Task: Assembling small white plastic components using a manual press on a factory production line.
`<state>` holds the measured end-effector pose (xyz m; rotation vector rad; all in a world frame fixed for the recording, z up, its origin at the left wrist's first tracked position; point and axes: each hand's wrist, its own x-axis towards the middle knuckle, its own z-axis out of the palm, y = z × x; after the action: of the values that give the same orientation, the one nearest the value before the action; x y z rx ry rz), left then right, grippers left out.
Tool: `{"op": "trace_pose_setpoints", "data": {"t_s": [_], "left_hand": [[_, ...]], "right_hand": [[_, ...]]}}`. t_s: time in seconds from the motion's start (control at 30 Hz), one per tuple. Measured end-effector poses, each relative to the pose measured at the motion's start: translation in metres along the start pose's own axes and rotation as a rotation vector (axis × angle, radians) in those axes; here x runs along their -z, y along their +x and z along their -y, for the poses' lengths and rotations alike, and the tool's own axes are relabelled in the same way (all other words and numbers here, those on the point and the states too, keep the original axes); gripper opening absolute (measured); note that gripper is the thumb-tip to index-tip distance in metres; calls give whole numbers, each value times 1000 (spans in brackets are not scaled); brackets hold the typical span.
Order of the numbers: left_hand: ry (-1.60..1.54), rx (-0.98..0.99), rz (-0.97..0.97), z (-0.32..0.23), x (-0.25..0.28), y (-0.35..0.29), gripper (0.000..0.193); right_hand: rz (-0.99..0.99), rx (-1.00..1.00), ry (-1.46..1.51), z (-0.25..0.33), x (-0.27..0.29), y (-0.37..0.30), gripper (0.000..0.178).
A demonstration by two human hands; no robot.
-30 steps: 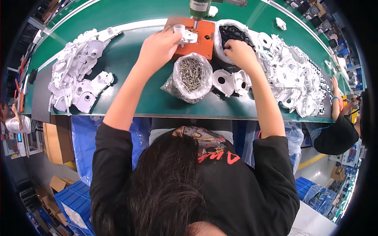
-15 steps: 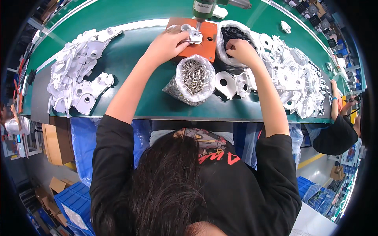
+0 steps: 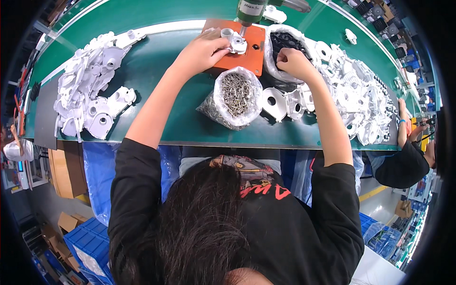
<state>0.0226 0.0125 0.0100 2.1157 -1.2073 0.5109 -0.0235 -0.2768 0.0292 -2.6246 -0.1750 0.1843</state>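
My left hand [image 3: 204,51] is closed on a small white plastic housing [image 3: 238,45], which rests on an orange fixture block [image 3: 254,59]. The tip of a green power screwdriver [image 3: 251,12] comes down right beside the housing. My right hand [image 3: 293,62] is at the mouth of a clear plastic bag [image 3: 270,61] of small black parts [image 3: 285,41]. Its fingertips are pinched together, and whatever lies between them is hidden. Nearer to me, a plastic bag of metal screws [image 3: 236,95] stands against the front of the fixture.
White plastic housings [image 3: 85,78] are heaped at the left, and another heap of white parts [image 3: 351,95] spreads at the right. Two flat white covers [image 3: 274,104] lie by the screws. The green bench [image 3: 175,128] ends in front of me. A co-worker [image 3: 401,164] sits at far right.
The fingers of my right hand have drawn closer together over the black parts. My left hand stays on the white housing. The whole view has shifted slightly.
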Motion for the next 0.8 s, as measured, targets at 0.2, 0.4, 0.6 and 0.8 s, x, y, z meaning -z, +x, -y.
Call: {"op": "trace_pose_setpoints", "data": {"t_s": [0.2,0.4,0.6,0.8], "left_hand": [[-26,34,169,0,9,8,15],[47,73,146,2,-4,-2,22],[202,100,49,-17,-11,-5,35],[163,107,73,-17,-7,-2,40]], "right_hand": [[-130,116,56,3,-7,-2,21],[-168,93,-5,8,2,-4,23],[-306,173,310,32,3,17,22],[-437,298,264,56,-31,48,30]]}}
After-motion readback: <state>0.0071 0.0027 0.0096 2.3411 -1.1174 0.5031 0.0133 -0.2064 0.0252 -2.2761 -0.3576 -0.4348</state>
